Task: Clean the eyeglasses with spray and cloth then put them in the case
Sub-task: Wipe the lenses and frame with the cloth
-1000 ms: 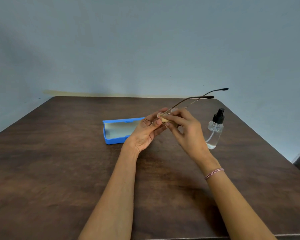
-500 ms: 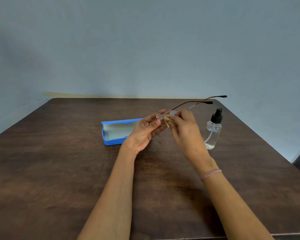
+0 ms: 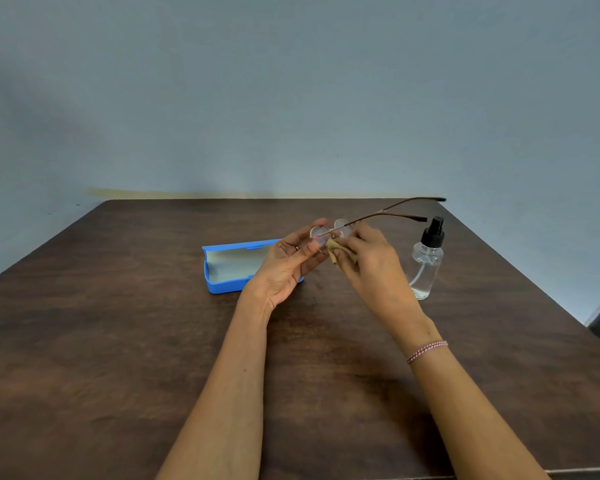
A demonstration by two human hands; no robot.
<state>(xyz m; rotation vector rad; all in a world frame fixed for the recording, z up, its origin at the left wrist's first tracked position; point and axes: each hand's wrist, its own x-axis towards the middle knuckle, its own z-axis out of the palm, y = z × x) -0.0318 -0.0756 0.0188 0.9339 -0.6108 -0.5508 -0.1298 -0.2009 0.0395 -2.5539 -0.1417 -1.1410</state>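
Left hand pinches eyeglasses; right hand presses cloth on.

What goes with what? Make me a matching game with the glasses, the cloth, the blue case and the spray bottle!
Things:
1. eyeglasses
2. cloth
3. case
4. spray bottle

Where they are:
A. stands upright on the table, right of both hands
B. lies open on the table
C. pinched in the right hand
D. held up by the left hand, arms unfolded

Pairs: 1-D, 2-C, 3-B, 4-A
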